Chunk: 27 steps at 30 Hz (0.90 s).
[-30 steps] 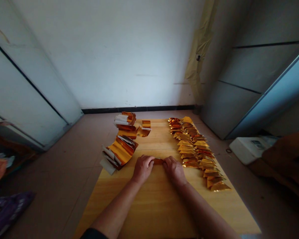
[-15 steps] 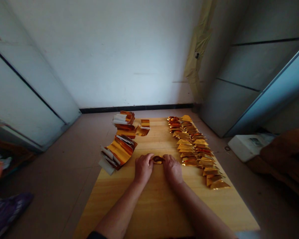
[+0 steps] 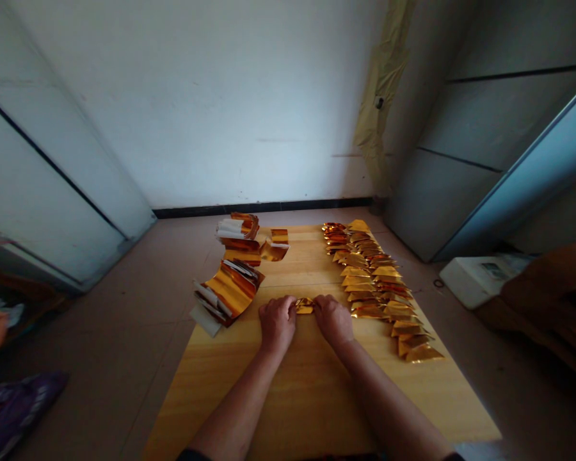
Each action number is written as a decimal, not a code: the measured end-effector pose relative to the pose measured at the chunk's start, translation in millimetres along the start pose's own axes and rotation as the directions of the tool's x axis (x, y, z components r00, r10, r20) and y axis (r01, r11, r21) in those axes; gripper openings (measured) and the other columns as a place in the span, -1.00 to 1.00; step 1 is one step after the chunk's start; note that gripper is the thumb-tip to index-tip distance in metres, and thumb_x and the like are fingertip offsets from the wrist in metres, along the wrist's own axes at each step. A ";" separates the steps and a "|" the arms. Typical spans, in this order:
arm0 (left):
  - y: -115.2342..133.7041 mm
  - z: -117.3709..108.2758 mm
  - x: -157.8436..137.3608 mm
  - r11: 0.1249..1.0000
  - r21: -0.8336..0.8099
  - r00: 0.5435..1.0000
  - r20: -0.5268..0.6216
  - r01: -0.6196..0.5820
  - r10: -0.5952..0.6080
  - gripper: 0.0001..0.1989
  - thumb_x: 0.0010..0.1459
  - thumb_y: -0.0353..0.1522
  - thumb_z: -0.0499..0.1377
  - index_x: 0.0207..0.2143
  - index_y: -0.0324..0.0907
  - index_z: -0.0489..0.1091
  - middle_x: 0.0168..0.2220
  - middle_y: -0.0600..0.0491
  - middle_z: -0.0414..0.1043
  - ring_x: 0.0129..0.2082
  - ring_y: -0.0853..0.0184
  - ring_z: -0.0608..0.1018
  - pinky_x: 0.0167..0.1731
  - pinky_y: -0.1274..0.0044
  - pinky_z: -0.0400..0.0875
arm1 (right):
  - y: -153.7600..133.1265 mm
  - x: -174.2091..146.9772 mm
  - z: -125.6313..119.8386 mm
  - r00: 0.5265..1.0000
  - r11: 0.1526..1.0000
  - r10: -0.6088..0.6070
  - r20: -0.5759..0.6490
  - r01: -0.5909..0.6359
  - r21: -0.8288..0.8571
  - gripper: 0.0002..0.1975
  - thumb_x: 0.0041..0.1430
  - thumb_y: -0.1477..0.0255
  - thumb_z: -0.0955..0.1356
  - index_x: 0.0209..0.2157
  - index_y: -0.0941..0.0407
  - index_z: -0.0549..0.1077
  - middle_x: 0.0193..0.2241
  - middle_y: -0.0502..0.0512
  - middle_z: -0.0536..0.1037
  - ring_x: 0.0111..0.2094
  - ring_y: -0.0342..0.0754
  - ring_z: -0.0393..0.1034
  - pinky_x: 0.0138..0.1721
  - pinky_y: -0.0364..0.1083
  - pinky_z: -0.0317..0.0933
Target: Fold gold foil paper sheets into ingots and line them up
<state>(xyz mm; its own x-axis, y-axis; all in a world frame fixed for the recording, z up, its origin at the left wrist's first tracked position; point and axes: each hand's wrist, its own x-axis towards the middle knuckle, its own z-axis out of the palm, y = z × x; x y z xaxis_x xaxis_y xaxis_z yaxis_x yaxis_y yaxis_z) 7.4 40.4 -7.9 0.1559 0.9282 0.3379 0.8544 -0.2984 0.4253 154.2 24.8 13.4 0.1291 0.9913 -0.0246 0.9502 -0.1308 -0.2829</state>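
Observation:
A small piece of shiny gold foil paper, partly folded, spans the gap between my two hands over the wooden table. My left hand pinches its left end, with the fingers closed. At the right end my right hand grips it the same way. The ends inside the fingers are hidden. Left of my hands lie curled stacks of gold foil sheets with white backs. To the right, folded gold foil pieces stand packed in long overlapping rows.
A few loose foil sheets lie near the table's far edge. Behind is a white wall with a dark skirting. On the right floor stands a white box beside a grey cabinet. A purple bag is at lower left.
The foil between my hands has turned from a dark, hollow-looking curve to a flatter, brighter folded shape. Both hands still hold its ends, in nearly the same place.

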 end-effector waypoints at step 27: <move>-1.0 -4.4 -1.3 0.979 -0.177 0.994 0.033 0.105 -0.100 -0.78 0.01 -0.54 0.16 -0.27 -0.12 0.43 -0.34 0.09 0.54 -0.30 0.33 0.51 -0.22 0.48 0.27 | -13.1 -5.4 0.5 0.997 0.997 0.059 -0.054 -0.061 -0.037 -0.77 0.28 0.46 0.16 -0.24 0.07 0.43 -0.30 0.12 0.54 -0.27 -0.05 0.43 -0.27 -0.10 0.09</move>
<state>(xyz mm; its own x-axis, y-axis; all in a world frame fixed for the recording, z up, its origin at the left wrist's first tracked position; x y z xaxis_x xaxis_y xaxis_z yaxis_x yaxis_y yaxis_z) 4.1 38.5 -5.0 0.0859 0.9603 0.2654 0.7651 -0.2342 0.5998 140.9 21.2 16.7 0.2003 0.9797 0.0106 0.9503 -0.1916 -0.2453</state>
